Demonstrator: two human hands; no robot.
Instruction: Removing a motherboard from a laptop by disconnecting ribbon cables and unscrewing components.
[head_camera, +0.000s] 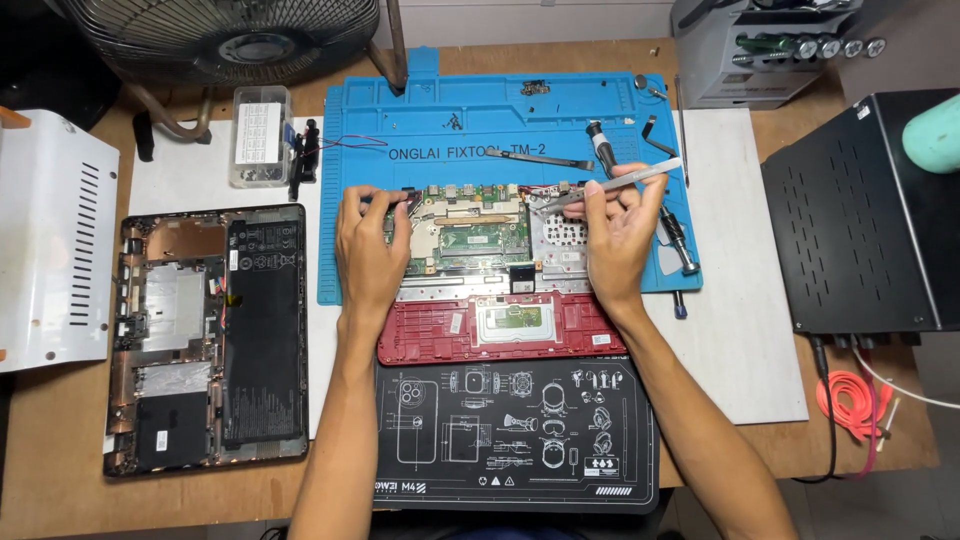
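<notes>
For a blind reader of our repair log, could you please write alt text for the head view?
A person's right hand holds metal tweezers over an opened red laptop on a blue mat, the left hand resting on its circuit board. Another opened laptop shell lies left.

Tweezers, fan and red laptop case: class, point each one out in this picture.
tweezers (625, 180), head view, on the metal shaft above the right hand.
fan (245, 45), head view, on the centre hub behind the grille.
red laptop case (425, 335), head view, on the red frame left of the touchpad.
</notes>
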